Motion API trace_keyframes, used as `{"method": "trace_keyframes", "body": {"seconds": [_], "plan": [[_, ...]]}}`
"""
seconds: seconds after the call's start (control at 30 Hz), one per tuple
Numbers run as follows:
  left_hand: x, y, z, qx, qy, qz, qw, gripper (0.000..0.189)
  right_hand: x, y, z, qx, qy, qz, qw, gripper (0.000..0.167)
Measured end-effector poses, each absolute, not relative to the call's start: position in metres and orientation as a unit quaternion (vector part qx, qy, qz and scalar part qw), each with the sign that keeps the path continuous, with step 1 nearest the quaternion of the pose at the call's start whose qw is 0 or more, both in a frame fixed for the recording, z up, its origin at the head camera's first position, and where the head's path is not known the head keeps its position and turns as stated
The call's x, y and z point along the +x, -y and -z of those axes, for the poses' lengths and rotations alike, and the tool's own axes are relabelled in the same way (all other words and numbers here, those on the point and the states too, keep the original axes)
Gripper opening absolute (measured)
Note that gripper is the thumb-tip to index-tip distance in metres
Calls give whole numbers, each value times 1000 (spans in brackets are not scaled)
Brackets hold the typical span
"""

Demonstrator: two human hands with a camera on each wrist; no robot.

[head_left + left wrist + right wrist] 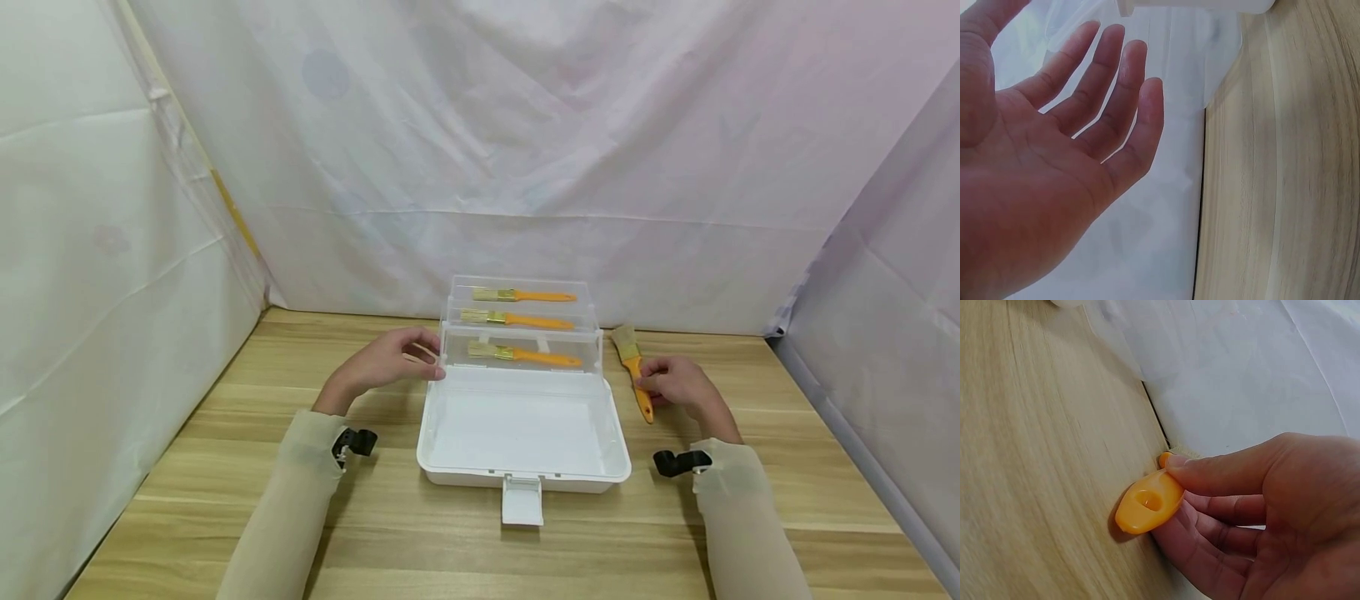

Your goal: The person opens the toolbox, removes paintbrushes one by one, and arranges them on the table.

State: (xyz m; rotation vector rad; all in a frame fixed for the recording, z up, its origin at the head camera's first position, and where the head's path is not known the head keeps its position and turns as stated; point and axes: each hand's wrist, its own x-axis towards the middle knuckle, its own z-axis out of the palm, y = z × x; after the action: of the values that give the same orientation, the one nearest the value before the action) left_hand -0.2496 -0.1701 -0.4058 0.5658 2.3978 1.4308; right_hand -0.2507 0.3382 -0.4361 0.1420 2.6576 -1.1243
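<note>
My right hand (678,386) pinches a paintbrush (645,400) by its orange handle, to the right of a white plastic box (525,477). The pale bristles point toward the back. In the right wrist view, thumb and fingers hold the handle (1141,509) just ahead of its holed end, close over the table. My left hand (390,364) is at the box's back left corner, its fingers loosely bent and holding nothing. Behind the box's bare main compartment, clear stepped trays carry three similar brushes: a back one (543,296), a middle one (540,322) and a front one (547,358).
A white latch flap (522,502) hangs from the box's front edge over the wooden table (420,558). White cloth (525,167) closes off the back and both sides. Black wrist mounts (358,442) sit on both sleeves.
</note>
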Motion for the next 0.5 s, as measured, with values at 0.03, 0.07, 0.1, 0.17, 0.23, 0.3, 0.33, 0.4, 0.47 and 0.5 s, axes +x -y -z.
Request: {"method": "trace_keyframes", "body": {"seconds": [0.03,0.07,0.1,0.17,0.23,0.3,0.33,0.4,0.47,0.5], "plan": [[-249,170,406,199,-832,-497,146,45,-250,-338,436,49,-913,386,125,24],[-249,171,405,201,-832,-496,146,45,-250,-338,436,49,-913,387,124,24],[-249,171,405,203,-832,-495,146,46,-250,-338,436,51,-912,388,122,25],[-249,172,405,206,-830,-496,149,47,-249,-338,436,52,-912,389,119,26],[-248,173,405,209,-830,-495,150,47,-248,-338,436,54,-912,390,116,27],[-248,173,405,214,-829,-494,153,48,-247,-338,435,56,-912,389,115,28],[-248,174,405,216,-828,-494,154,48,-247,-338,434,57,-912,389,115,28],[-248,174,405,220,-828,-492,157,47,-247,-338,434,58,-913,387,114,28],[-248,175,404,224,-825,-494,161,48,-247,-338,433,60,-914,385,114,28],[-249,175,405,225,-824,-495,162,48,-247,-338,433,60,-915,383,114,28]]}}
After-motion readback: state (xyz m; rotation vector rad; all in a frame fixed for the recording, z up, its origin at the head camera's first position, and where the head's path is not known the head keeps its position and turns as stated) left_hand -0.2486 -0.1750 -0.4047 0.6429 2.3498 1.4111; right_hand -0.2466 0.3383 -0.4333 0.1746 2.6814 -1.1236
